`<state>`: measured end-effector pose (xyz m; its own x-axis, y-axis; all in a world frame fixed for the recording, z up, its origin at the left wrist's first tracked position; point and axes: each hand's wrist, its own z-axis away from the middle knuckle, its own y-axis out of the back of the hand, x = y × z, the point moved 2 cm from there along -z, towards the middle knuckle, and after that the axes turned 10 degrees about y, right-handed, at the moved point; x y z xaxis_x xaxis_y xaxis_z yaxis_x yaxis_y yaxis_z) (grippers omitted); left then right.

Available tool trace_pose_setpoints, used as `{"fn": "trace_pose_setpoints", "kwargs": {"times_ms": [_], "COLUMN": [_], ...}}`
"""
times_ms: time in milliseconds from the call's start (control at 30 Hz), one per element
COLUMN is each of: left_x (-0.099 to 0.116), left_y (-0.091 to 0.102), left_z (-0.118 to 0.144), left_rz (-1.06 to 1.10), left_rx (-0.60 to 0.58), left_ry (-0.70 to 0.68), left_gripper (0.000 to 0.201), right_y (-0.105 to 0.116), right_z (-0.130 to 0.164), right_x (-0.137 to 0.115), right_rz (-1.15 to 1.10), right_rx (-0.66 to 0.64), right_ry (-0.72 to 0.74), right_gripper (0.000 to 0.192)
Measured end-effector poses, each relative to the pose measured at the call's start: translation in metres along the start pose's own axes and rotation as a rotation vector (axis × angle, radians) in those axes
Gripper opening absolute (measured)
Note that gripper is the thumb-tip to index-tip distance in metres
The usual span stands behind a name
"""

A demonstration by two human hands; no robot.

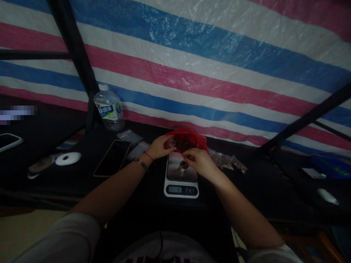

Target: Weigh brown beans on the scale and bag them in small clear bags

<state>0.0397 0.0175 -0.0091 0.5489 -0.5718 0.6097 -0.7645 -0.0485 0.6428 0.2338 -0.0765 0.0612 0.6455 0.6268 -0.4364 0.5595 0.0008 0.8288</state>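
A white kitchen scale (168, 182) with a steel plate and a lit display sits in front of me. On its plate stands a small round metal cup (183, 165) with brown bits inside. Behind the scale lies a red plastic bag (201, 138), its mouth open on many small dark brown pieces. My left hand (161, 147) grips the bag's left edge between thumb and fingers. Just above the cup, my right hand (199, 160) has its fingertips pinched together; whatever they hold is too small and dark to name.
Several small clear bags of brown pieces (227, 162) lie right of the red bag. Clear zip bags (129, 137), a dark phone (113, 157) and a large plastic bottle (109, 107) are on the left. A white round object (68, 158) lies farther left. Dark frame bars (72, 40) and striped sheeting (186, 69) stand behind.
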Motion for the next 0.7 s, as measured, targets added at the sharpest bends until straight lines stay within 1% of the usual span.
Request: {"fn": "trace_pose_setpoints", "kwargs": {"times_ms": [100,233,433,700], "left_x": [-0.001,-0.001,-0.002,-0.001], "left_y": [-0.002,-0.002,0.000,-0.001], "left_z": [0.000,0.001,0.001,0.001], "left_rz": [0.006,0.026,0.027,0.026], "left_rx": [-0.007,-0.016,0.003,-0.003], "left_ry": [0.000,0.004,0.006,0.015], "left_gripper": [0.061,0.061,0.060,0.061], "right_y": [-0.008,-0.016,-0.016,-0.012], "right_z": [0.009,0.011,0.011,0.013], "right_x": [-0.009,-0.009,-0.011,-0.011], "right_rz": [0.103,0.159,0.155,0.093], "right_rx": [-0.069,-0.140,-0.137,-0.088], "right_ry": [0.039,0.045,0.057,0.051], "right_gripper": [0.017,0.014,0.012,0.013]}}
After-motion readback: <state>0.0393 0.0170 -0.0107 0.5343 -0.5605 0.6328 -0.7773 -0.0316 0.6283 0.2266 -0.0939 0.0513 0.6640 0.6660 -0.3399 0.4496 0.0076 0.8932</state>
